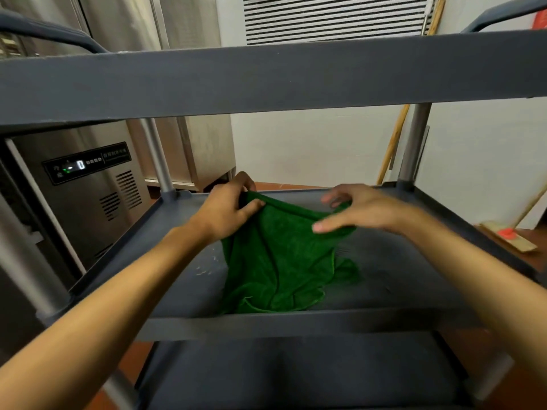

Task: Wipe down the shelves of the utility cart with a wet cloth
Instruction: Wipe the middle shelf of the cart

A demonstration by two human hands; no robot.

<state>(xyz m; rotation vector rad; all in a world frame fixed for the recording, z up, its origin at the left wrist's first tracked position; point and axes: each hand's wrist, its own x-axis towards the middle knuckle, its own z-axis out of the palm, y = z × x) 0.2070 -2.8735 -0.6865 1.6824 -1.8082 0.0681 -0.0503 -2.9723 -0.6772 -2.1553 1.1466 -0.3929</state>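
A dark grey utility cart fills the view, its top shelf [266, 81] crossing the upper part and a bottom shelf [296, 377] showing below. A green cloth [275, 261] hangs over the middle shelf [414, 261], its lower part lying crumpled on the surface. My left hand [228, 211] pinches the cloth's upper left corner. My right hand [358, 211] holds the upper right edge, thumb in front and fingers spread behind. The cloth's top edge is stretched between both hands. A few pale smears mark the shelf to the left of the cloth.
Grey metal posts [414, 143] stand at the cart's corners. A stainless steel appliance with a lit control panel [85, 164] stands close on the left. A wooden broom handle [393, 140] leans on the white wall behind. A brush head [509, 238] lies on the red floor at right.
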